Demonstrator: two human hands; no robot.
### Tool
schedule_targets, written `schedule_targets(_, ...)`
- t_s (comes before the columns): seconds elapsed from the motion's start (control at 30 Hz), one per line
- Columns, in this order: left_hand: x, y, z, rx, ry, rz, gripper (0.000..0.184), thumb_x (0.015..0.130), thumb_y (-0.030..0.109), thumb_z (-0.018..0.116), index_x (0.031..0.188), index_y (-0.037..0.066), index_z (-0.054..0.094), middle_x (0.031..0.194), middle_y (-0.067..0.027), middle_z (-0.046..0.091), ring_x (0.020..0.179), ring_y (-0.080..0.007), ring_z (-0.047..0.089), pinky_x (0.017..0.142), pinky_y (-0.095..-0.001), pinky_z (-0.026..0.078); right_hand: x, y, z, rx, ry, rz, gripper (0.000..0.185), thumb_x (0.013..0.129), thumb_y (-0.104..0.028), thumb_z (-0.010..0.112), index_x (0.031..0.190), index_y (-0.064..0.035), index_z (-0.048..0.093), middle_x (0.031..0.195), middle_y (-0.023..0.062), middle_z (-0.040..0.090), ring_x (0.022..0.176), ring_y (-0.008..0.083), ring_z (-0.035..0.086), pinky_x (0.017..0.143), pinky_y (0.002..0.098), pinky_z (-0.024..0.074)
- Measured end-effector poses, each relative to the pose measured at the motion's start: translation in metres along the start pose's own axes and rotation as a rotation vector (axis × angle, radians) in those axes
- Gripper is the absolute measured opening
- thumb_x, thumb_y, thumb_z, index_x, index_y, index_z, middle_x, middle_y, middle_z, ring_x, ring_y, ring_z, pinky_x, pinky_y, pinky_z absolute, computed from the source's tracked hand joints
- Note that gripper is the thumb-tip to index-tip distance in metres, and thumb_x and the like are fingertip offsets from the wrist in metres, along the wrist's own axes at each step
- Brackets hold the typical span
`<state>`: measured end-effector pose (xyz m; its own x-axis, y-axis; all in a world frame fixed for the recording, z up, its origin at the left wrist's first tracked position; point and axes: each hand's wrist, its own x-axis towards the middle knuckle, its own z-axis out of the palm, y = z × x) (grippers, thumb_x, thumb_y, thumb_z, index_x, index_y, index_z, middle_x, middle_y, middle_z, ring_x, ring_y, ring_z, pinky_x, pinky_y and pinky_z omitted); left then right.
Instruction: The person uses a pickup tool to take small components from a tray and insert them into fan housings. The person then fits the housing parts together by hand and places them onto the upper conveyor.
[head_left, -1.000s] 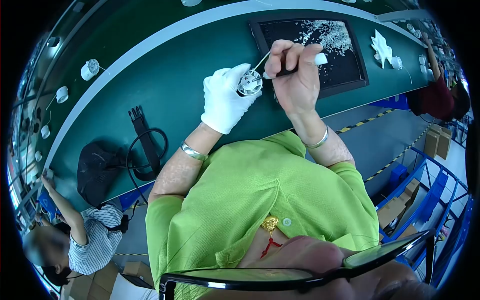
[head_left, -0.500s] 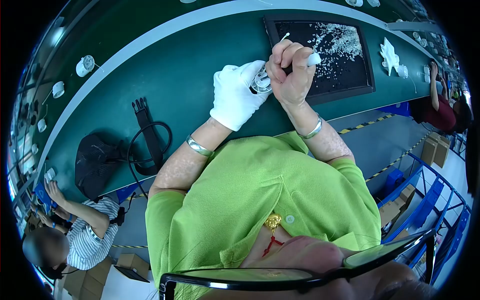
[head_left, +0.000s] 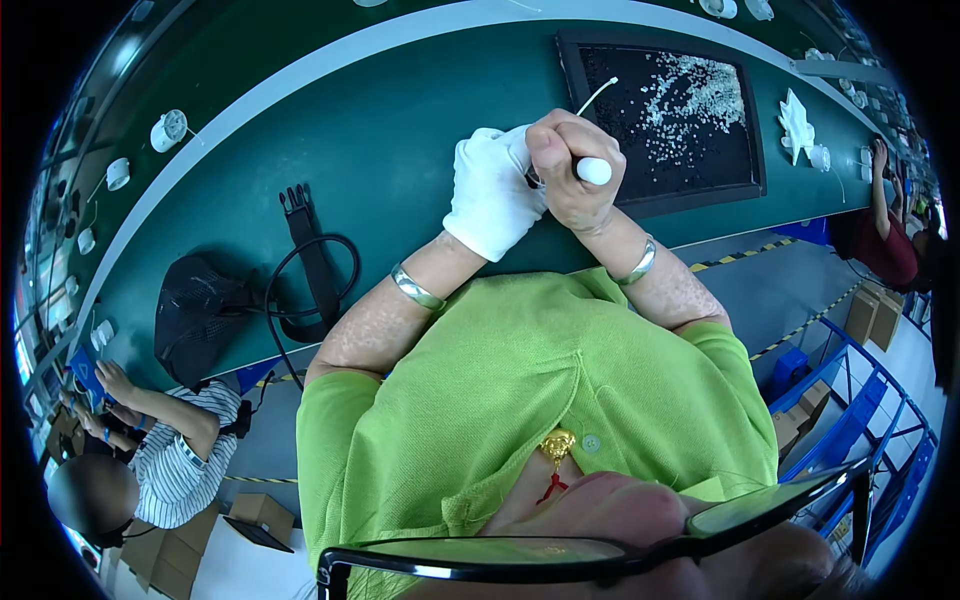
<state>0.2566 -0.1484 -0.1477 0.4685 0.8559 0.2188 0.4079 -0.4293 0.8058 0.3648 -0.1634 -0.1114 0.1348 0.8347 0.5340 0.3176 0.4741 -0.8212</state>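
My left hand (head_left: 495, 193), in a white glove, is wrapped round a white round plastic part, now almost wholly hidden between my hands. Bare and closed, my right hand (head_left: 577, 172) presses against the glove and grips a dark-shafted tool with a white end (head_left: 594, 171). A thin pale wire (head_left: 599, 95) sticks up behind my right fingers. Just beyond that hand lies a black tray (head_left: 757, 150) with many small clear pieces (head_left: 700, 100) scattered in it.
A black bag (head_left: 200, 315) with a strap and buckle (head_left: 312, 250) lies at the left of the green table (head_left: 390, 110). White parts (head_left: 169, 131) stand beyond the pale rail. A crumpled white glove (head_left: 795, 125) is right of the tray. Co-workers sit at both sides.
My hands have come together, hiding the white part. The tool's white end has turned toward me. The whole table view has shifted slightly, with the tray further right.
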Motion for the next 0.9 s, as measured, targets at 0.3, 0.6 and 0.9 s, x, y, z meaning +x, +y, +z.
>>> schedule_targets(0.3,0.051,0.016,-0.089,0.444,0.152,-0.108,0.064,0.074,0.043,0.073,0.123,0.005,0.056,0.095,-0.0133,0.071,0.084,-0.029,0.069,0.075,-0.0348,0.054,0.07,-0.027,-0.062,0.815,0.356,0.153,0.053,0.099,-0.046,0.042,0.067,-0.0057,0.054,0.08,0.0091,0.059,0.047,0.0111,0.038,0.044,0.0232,0.0287)
schedule_targets(0.6,0.126,-0.223,-0.247,0.638,0.146,-0.919,0.081,0.082,0.065,0.045,0.139,0.006,0.043,0.133,-0.0149,0.054,0.123,-0.033,0.052,0.102,-0.041,0.039,0.016,0.056,-0.247,0.196,0.828,0.163,0.038,0.093,-0.036,0.058,0.078,-0.0014,0.063,0.079,0.0109,0.064,0.052,0.0106,0.045,0.048,0.0198,0.0362)
schedule_targets(0.9,0.144,-0.138,-0.171,0.644,0.4,-0.199,0.064,0.094,0.053,0.043,0.133,0.003,0.05,0.137,-0.0192,0.048,0.127,-0.033,0.047,0.104,-0.044,0.038,-0.009,0.075,-0.253,-0.265,0.814,0.448,0.027,0.086,-0.023,0.072,0.078,0.0028,0.068,0.072,0.0084,0.065,0.053,0.0091,0.047,0.052,0.0188,0.0391)
